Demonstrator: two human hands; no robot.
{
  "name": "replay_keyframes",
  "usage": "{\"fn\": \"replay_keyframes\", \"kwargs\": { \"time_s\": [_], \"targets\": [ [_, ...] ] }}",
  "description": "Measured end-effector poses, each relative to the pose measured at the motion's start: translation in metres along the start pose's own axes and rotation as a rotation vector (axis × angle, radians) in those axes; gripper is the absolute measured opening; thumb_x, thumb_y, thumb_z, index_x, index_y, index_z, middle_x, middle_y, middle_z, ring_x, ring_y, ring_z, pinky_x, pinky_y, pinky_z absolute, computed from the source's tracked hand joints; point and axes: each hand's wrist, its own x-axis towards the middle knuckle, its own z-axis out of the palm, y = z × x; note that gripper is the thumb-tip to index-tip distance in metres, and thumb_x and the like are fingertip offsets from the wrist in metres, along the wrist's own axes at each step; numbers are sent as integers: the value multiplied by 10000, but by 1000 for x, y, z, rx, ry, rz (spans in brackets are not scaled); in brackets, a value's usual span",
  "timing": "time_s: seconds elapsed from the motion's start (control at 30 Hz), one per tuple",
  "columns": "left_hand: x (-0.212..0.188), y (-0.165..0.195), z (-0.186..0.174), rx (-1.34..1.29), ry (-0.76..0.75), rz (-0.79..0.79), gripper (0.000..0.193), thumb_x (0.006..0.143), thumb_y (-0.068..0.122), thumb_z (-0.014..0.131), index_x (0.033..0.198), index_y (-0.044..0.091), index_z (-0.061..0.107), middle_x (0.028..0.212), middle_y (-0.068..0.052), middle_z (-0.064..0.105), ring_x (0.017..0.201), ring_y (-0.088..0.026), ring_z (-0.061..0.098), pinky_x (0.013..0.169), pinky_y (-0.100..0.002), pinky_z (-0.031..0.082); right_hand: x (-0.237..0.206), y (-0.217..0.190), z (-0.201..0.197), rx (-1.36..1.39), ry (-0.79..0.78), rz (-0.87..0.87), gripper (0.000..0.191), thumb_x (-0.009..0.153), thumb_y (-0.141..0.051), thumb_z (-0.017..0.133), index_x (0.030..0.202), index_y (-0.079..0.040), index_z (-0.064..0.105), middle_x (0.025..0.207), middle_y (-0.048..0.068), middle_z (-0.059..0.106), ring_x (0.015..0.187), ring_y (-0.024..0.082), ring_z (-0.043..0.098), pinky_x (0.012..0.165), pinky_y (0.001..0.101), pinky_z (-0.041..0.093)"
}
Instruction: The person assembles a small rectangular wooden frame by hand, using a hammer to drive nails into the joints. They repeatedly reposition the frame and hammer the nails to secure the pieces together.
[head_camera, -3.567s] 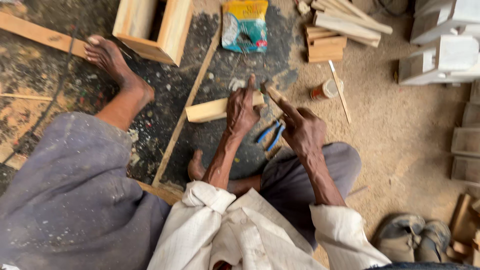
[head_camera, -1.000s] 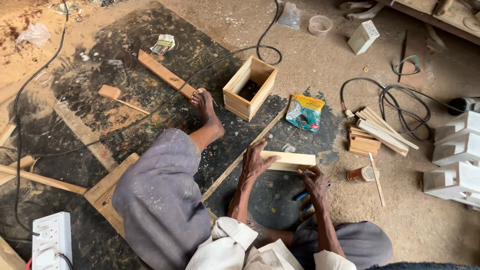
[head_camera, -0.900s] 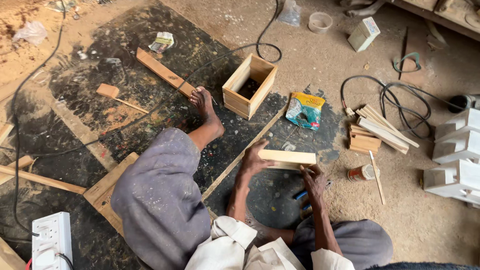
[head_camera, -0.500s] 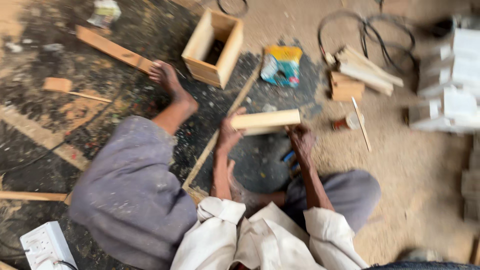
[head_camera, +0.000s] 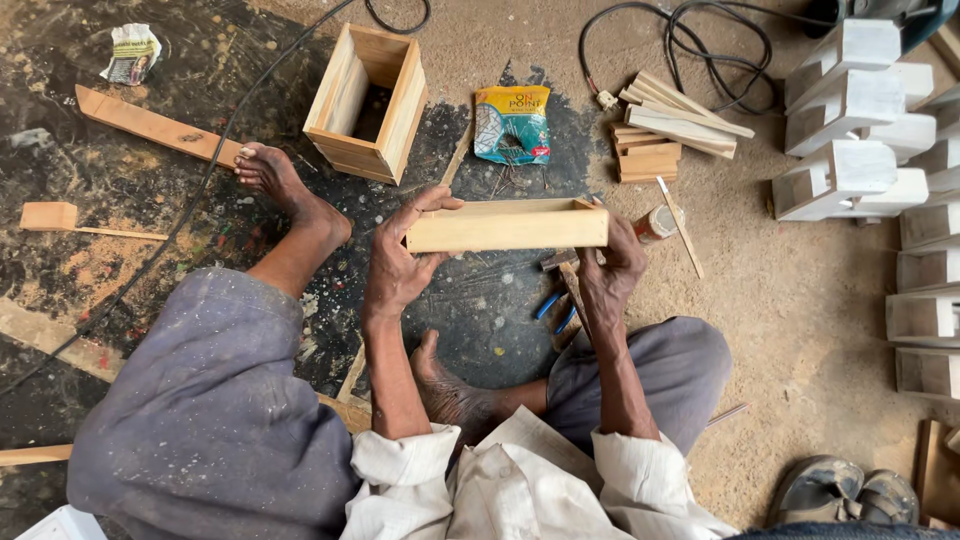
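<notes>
I hold a small open wooden box frame (head_camera: 508, 226) level in front of me, above the dark floor. My left hand (head_camera: 405, 257) grips its left end, thumb on top and fingers underneath. My right hand (head_camera: 612, 262) wraps around its right end. Below the frame lie a hammer's head (head_camera: 556, 260) and blue-handled pliers (head_camera: 553, 308). I sit on the floor with my left leg stretched out and my right leg folded.
A finished open wooden box (head_camera: 368, 101) stands beyond my left foot. A yellow-and-blue packet (head_camera: 512, 123), a stack of thin wood strips (head_camera: 665, 128), a small bottle (head_camera: 655, 222), black cables (head_camera: 690, 30) and white-painted wooden boxes (head_camera: 860, 110) lie around. Sandals (head_camera: 848, 492) rest at lower right.
I lifted the wooden frame off the floor and brought it closer, now held level in both hands. The view has closed in and steadied.
</notes>
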Motion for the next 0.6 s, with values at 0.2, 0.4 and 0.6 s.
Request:
{"fn": "replay_keyframes", "kwargs": {
  "time_s": [0.2,0.4,0.6],
  "targets": [
    [-2,40,-10,43,-55,224,834,760,-26,866,1503,107,512,1397,-120,680,1455,-276,545,1200,-426,493,3,-4,-20,-120,20,-112,303,983,-120,708,1272,-32,711,1170,132,766,1029,213,775,938,379,650],
    [0,41,-7,195,48,324,1226,662,280,951,1651,155,236,1742,-187,115,1637,-365,178,1345,-509,308,-13,-39,-23,-341,109,-276,313,954,-130,729,1246,-18,733,1156,146,771,938,204,759,841,356,614],
    [0,31,-10,112,-22,333,1268,640,357,931,1665,167,210,1744,-178,98,1640,-359,160,1352,-516,293,-13,-53,-23,-355,180,-283,311,961,-130,742,1241,6,733,1153,154,769,811,143,733,628,262,586]
  ]
}}
